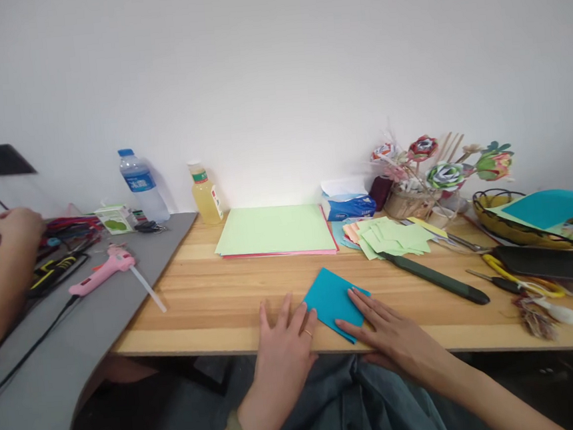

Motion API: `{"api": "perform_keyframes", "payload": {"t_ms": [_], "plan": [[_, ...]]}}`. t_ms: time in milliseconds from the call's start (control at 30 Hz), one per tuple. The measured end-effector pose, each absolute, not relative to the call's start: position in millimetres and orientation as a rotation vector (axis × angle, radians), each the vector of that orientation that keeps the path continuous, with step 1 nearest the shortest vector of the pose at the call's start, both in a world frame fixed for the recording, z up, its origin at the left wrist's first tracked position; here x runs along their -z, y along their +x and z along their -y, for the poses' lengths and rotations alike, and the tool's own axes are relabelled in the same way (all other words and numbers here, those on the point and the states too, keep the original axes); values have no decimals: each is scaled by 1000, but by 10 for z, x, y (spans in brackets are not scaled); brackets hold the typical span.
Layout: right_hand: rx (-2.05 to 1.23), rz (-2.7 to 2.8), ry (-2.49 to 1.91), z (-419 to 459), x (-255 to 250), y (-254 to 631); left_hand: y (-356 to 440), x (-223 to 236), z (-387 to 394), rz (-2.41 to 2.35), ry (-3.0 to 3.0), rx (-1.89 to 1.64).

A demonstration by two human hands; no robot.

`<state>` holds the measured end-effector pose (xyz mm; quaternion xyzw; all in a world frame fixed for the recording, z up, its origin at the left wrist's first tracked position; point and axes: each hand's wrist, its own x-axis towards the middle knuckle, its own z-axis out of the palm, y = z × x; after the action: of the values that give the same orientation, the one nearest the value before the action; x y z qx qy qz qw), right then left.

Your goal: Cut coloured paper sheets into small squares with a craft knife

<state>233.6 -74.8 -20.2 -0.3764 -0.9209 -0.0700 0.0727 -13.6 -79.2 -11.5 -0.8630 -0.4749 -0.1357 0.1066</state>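
Observation:
A folded sheet of blue paper (331,298) lies near the front edge of the wooden table (203,296), turned at an angle. My left hand (286,335) rests flat at its left edge, fingers spread, with a ring on one finger and a bangle at the wrist. From the right, my right hand (383,323) lies on the paper with fingers stretched out, pressing its right side. The fingertips cover part of both sides of the sheet. Neither hand grips anything.
Behind the blue paper lies a stack of green sheets (278,229). To the right are cut green pieces (393,236), a dark green knife-like tool (435,277) and a wire basket (543,229). On the grey table at left lies a pink glue gun (103,271); another person's hand (19,225) works there.

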Motion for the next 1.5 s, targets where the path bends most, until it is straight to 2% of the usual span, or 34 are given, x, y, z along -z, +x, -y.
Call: {"api": "perform_keyframes", "payload": {"t_ms": [167,433,533,633,767,900,1100,1300,1500], "plan": [[279,2817,-1056,760,226,2442,-125,102,807,1433,-2552,373],[109,2912,-875,812,76,2530,-108,101,822,1460,-2531,390],[11,2896,-934,923,-72,2683,-114,138,810,1464,-2560,378],[60,2744,-1026,1049,-200,2776,-137,190,795,1450,-2602,334],[184,2574,-1089,1141,-210,2496,-179,236,775,1398,-2660,304],[174,2748,-993,1117,-43,1991,-213,255,762,1361,-2691,296],[184,2642,-1209,995,167,2080,-230,271,734,1357,-2712,301],[62,2608,-1474,798,42,2510,-222,279,758,1349,-2676,361],[136,2578,-1523,705,-10,2576,-176,267,828,1246,-2504,478]]}}
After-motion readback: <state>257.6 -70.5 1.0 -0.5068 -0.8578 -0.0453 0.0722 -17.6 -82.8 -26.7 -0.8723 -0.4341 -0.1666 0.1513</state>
